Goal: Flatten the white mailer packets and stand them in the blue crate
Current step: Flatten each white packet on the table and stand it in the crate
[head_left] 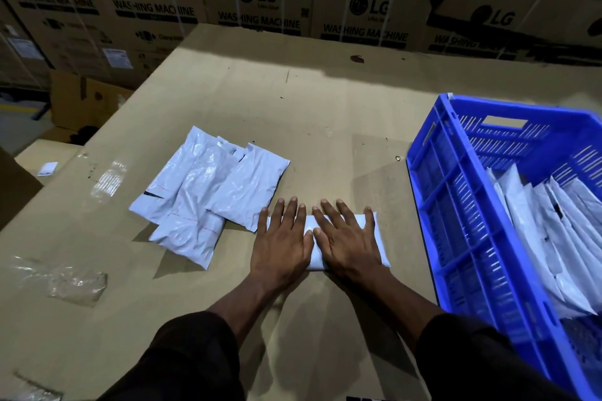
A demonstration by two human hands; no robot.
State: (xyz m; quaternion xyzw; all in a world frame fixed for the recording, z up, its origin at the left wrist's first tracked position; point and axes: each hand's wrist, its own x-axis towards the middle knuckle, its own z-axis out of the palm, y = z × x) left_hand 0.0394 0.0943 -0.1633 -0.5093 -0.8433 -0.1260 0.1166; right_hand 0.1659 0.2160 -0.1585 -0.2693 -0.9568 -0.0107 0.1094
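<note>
Step in hand: a white mailer packet [379, 239] is being pressed flat on the cardboard work surface [325, 114], judged from both palms lying on it.
Left hand [281, 242]: fingers are spread and straight, the palm laid on the packet's left end.
Right hand [348, 239]: fingers are likewise spread and flat, covering the packet's middle and right part; the two thumbs nearly meet.
Packet position: it lies directly in front of the person, between the loose pile and the crate, touching neither as far as can be told.
Waiting pile [208, 192]: several more packets are overlapped just to the left.
Blue crate [456, 205]: it is set at the right, with packets [553, 231] already leaned upright inside.
Technique: trapped air is best pushed outward from the centre toward the ends, with even palm pressure.
Risk: a puffed packet is likely to crowd the row in the crate.
</note>
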